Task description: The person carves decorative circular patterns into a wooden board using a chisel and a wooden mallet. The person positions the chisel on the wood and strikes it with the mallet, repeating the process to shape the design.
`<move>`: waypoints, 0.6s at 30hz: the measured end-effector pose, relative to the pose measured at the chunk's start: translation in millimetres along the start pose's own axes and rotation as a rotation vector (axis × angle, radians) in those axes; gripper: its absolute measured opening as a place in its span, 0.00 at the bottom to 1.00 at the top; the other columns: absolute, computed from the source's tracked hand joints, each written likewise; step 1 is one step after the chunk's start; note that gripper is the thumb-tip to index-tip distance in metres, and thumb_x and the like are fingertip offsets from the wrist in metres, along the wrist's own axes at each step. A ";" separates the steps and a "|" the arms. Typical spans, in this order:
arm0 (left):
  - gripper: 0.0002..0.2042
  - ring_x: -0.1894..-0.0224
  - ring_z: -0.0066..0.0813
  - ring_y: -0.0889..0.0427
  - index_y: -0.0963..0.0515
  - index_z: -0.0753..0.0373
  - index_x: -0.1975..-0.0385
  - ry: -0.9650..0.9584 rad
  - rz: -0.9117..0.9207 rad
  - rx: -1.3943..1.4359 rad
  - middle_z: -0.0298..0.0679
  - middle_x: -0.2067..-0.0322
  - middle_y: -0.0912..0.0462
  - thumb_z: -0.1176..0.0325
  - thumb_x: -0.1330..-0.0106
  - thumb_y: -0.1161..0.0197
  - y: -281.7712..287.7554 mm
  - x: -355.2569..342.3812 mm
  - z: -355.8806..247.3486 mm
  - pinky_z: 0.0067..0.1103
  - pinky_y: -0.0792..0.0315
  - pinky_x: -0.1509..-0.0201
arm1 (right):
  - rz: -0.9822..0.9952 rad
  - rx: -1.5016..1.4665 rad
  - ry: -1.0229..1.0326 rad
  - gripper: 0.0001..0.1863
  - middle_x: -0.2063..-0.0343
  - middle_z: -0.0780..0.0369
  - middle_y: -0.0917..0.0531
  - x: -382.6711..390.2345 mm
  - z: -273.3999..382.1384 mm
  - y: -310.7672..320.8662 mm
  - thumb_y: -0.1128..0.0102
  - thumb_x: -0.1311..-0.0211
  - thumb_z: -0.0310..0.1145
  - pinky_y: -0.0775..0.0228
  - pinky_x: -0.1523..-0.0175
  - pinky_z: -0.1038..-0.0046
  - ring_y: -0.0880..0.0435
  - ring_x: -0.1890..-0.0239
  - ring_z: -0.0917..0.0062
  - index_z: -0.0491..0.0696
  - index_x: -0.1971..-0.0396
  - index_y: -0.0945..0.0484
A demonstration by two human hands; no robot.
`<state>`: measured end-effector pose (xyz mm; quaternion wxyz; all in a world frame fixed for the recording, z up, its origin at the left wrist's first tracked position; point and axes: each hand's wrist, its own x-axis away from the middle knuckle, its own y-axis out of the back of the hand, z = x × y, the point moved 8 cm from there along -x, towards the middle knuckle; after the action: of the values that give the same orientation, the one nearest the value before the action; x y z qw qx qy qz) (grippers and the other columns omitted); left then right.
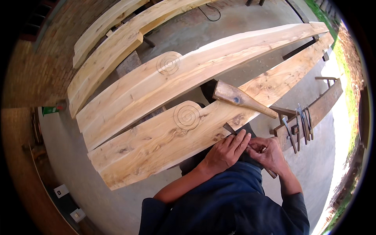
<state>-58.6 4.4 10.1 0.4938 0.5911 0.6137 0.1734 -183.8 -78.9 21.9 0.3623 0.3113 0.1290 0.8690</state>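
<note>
A chisel [229, 128] with a flared dark metal blade is in both my hands, close to the near edge of a pale wooden plank [156, 145]. My left hand [225, 152] has its fingers pressed together along the blade side. Further down the shaft, my right hand [268, 153] grips the chisel, and its butt end shows below that hand. Part of the shaft is hidden by my fingers. A spiral [187, 115] is marked near the plank's rounded far edge. Across the same plank lies a wooden mallet [243, 100], its thick head pointing away from me.
Beyond lies a second long plank [219, 51] with a similar spiral [168, 64]. More shaped timbers [105, 51] stand at the far left. To my right, a low narrow bench [327, 100] carries several chisels [301, 125]. A brick wall [43, 70] bounds the left side.
</note>
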 end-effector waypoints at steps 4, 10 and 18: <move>0.19 0.58 0.38 0.14 0.17 0.69 0.46 0.104 0.020 -0.089 0.45 0.51 0.14 0.75 0.38 0.34 30.7 27.7 26.6 0.29 0.18 0.59 | 0.273 -0.087 0.039 0.11 0.80 0.60 0.17 -28.1 31.6 -36.3 0.27 0.34 0.30 0.24 0.67 0.74 0.22 0.78 0.83 0.38 0.59 0.12; 0.13 0.68 0.35 0.15 0.17 0.66 0.55 0.474 -0.372 -0.173 0.38 0.69 0.12 0.80 0.39 0.29 114.2 68.8 120.5 0.26 0.21 0.63 | -0.460 0.016 0.484 0.09 0.68 0.57 0.10 -81.9 58.2 -6.7 0.29 0.31 0.30 0.19 0.59 0.70 0.10 0.67 0.69 0.42 0.56 0.12; 0.11 0.63 0.22 0.12 0.33 0.69 0.55 0.827 -0.762 0.604 0.47 0.66 0.10 0.78 0.24 0.35 98.8 94.3 197.8 0.19 0.18 0.55 | -0.590 0.515 0.689 0.36 0.38 0.54 0.18 -139.0 53.3 -42.1 0.22 0.43 0.37 0.26 0.34 0.59 0.19 0.37 0.57 0.47 0.34 0.23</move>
<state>174.1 39.4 -38.5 0.0547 0.3286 0.9427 0.0189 -51.3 -148.0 -18.0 0.4402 0.0367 0.5324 0.7220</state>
